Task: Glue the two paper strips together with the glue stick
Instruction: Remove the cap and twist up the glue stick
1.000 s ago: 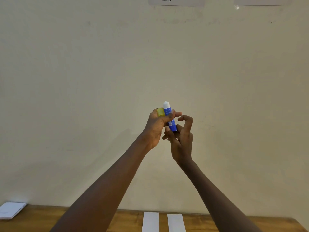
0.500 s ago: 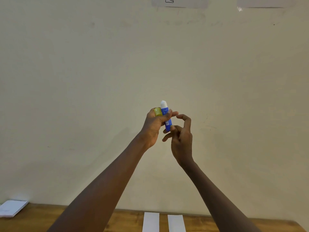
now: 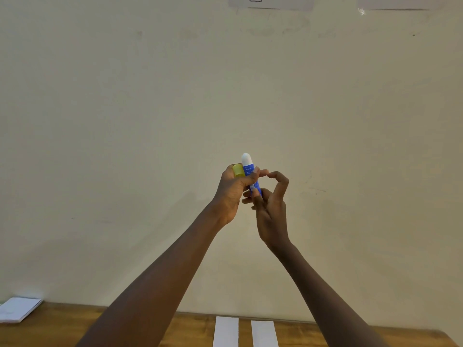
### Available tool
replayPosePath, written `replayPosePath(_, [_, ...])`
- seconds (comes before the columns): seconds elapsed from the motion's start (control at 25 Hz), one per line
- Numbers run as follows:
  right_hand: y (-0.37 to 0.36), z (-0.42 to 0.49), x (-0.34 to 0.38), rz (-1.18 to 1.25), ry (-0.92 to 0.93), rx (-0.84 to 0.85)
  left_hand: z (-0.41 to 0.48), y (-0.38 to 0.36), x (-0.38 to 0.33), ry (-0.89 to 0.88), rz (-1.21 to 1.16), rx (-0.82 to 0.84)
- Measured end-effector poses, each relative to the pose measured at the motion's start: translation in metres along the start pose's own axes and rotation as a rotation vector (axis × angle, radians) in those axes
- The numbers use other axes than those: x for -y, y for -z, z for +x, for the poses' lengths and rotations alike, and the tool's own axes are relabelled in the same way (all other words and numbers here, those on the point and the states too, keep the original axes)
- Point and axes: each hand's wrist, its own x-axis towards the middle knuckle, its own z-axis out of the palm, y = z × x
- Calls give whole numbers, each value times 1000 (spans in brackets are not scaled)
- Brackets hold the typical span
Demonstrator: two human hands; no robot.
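I hold a blue glue stick [image 3: 250, 171] upright in front of the wall, its white glue tip exposed at the top. My left hand [image 3: 231, 191] grips its barrel and also keeps the yellow cap [image 3: 238, 170] tucked beside it. My right hand [image 3: 271, 206] pinches the bottom end of the stick with thumb and fingers, the index finger curled above. Two white paper strips, the left strip [image 3: 225, 331] and the right strip [image 3: 264, 333], lie side by side with a small gap on the wooden table [image 3: 62, 326] far below my hands.
A white notepad [image 3: 18, 309] lies at the table's far left edge. A pale wall fills most of the view, with sheets of paper [image 3: 270, 2] pinned near the top.
The hands have hardly moved. My right hand's fingers have shifted a little at the base of the glue stick, as if turning it.
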Motion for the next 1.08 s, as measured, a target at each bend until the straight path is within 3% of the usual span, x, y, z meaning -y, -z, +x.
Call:
replayPosePath(0.16, [0,-2,-3,-155,74,-146,-1,0,3,13,-26,32])
replayPosePath(0.32, [1,-2,-7,-47,61,-28,-1,1,3,20,-36,40])
replayPosePath(0.52, [0,-3,-9,-117,110,-176,0,0,5,-10,-1,16])
replayPosePath(0.68, [3,-3,-13,-135,118,-53,0,3,9,14,-16,15])
replayPosePath(0.84, [3,-3,-11,-61,47,-70,0,2,15,16,-6,20])
replayPosePath(0.96, [2,-3,-11,-177,90,-91,-1,2,15,20,-39,19])
replayPosePath(1.08, [2,-3,-12,-94,55,11,-2,3,14,41,-15,12])
